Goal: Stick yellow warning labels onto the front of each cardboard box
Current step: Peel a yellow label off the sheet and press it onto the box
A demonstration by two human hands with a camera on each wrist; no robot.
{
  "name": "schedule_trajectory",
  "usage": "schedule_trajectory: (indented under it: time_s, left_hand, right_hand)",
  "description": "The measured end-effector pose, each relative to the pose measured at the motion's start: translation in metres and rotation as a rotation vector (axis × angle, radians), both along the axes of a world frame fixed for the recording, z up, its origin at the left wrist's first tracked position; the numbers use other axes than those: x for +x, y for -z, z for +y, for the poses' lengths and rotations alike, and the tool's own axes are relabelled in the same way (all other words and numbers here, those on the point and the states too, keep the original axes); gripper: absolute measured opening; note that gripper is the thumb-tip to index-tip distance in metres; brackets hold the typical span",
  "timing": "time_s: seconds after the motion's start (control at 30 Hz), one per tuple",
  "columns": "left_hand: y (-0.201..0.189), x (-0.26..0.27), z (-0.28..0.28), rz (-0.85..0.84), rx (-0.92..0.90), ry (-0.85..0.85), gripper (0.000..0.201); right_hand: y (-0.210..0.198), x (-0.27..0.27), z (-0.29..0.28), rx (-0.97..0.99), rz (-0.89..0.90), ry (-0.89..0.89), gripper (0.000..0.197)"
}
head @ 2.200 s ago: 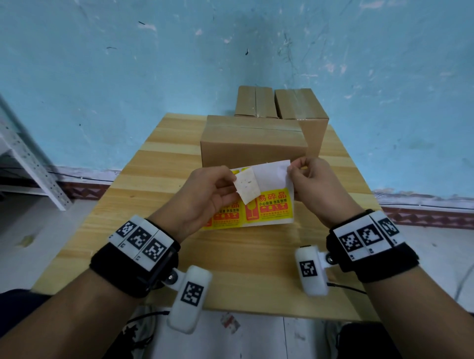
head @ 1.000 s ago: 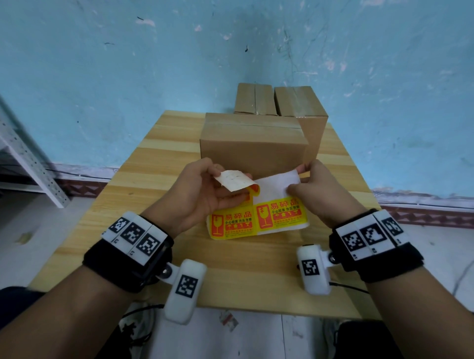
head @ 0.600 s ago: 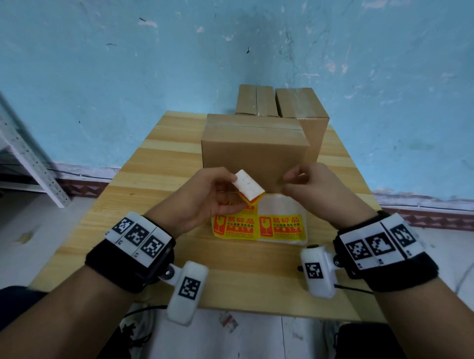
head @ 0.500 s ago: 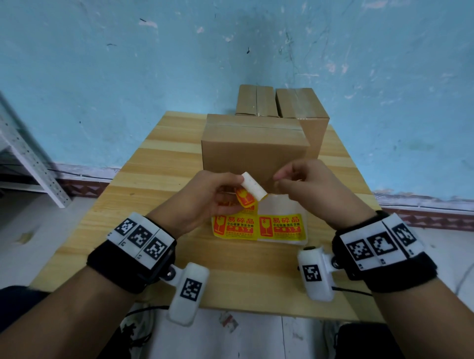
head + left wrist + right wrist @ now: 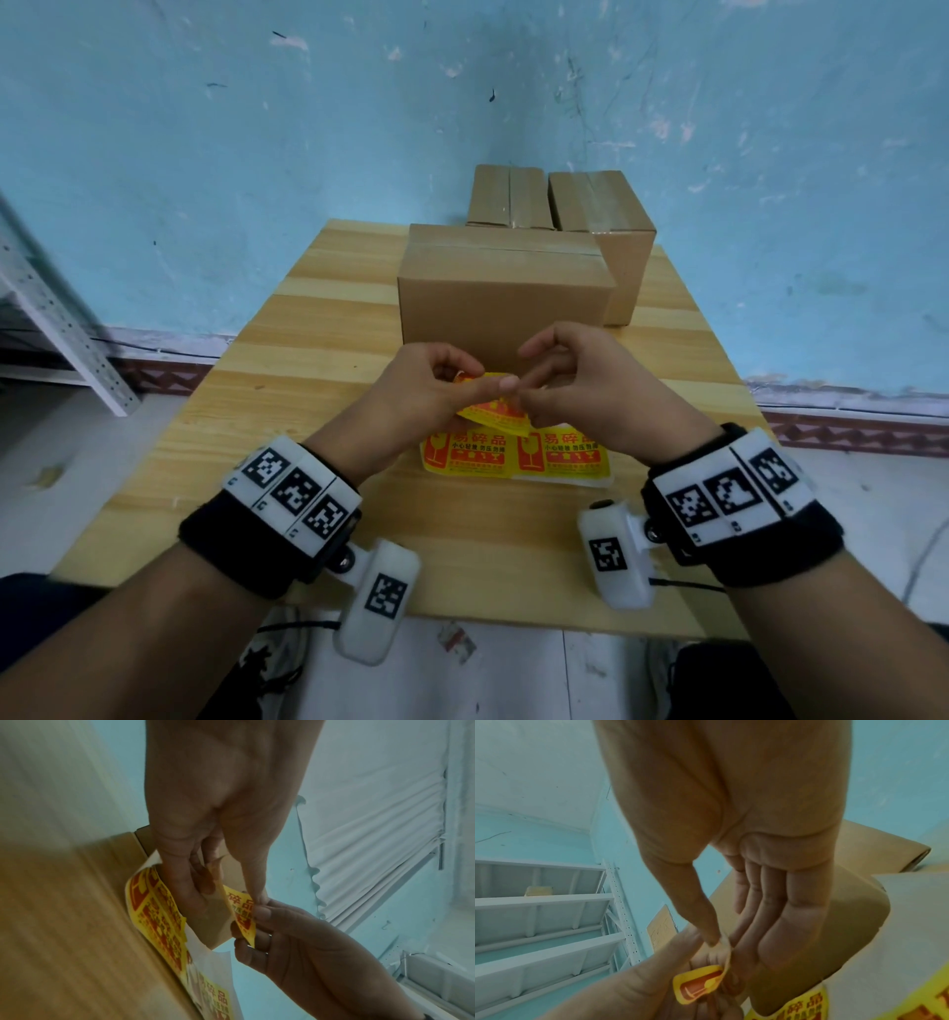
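Note:
A peeled yellow warning label (image 5: 494,412) hangs between my hands above the table. My left hand (image 5: 490,376) pinches one end of the label (image 5: 240,912), and my right hand (image 5: 534,391) pinches its other edge (image 5: 698,982). Below them the label sheet (image 5: 516,455) with two more yellow labels lies flat on the wooden table (image 5: 318,329). The nearest cardboard box (image 5: 503,303) stands just beyond my hands, its plain front facing me. Two more cardboard boxes (image 5: 508,198) (image 5: 601,216) stand behind it at the table's far end.
A white metal shelf rack (image 5: 51,329) stands on the floor to the left of the table, also seen in the right wrist view as a shelf rack (image 5: 539,902). A blue wall (image 5: 257,154) closes the far side. Bare tabletop lies left and right of the boxes.
The label has come fully off the sheet in my left hand. My right hand let go of the backing sheet, which now lies on the table, and took hold of the label's free edge.

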State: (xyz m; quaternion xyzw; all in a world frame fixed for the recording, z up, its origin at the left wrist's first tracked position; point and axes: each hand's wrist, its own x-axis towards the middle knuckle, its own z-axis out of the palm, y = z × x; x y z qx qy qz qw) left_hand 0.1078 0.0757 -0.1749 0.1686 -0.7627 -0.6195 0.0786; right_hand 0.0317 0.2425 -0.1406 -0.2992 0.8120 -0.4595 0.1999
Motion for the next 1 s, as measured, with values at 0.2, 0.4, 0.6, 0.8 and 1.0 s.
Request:
schedule_trajectory:
  time_s: [0.2, 0.4, 0.6, 0.8, 1.0]
  left_hand:
    - [-0.003, 0.001, 0.001, 0.028, 0.085, 0.069, 0.028]
    - [-0.005, 0.002, -0.005, 0.125, 0.178, 0.008, 0.043]
    - [-0.009, 0.0, -0.008, 0.211, 0.226, -0.132, 0.043]
    - [-0.011, 0.001, -0.009, 0.282, 0.152, -0.203, 0.031]
    - [-0.01, 0.0, -0.011, 0.298, 0.108, -0.213, 0.034]
  right_hand:
    - [0.007, -0.007, -0.001, 0.006, 0.056, 0.097, 0.026]
    - [0.011, -0.018, 0.0, -0.113, 0.081, 0.227, 0.025]
    - [0.008, -0.025, 0.004, -0.228, 0.084, 0.265, 0.026]
    - [0.007, -0.023, 0.003, -0.318, 0.098, 0.27, 0.011]
    - [0.004, -0.02, 0.004, -0.328, 0.095, 0.252, 0.005]
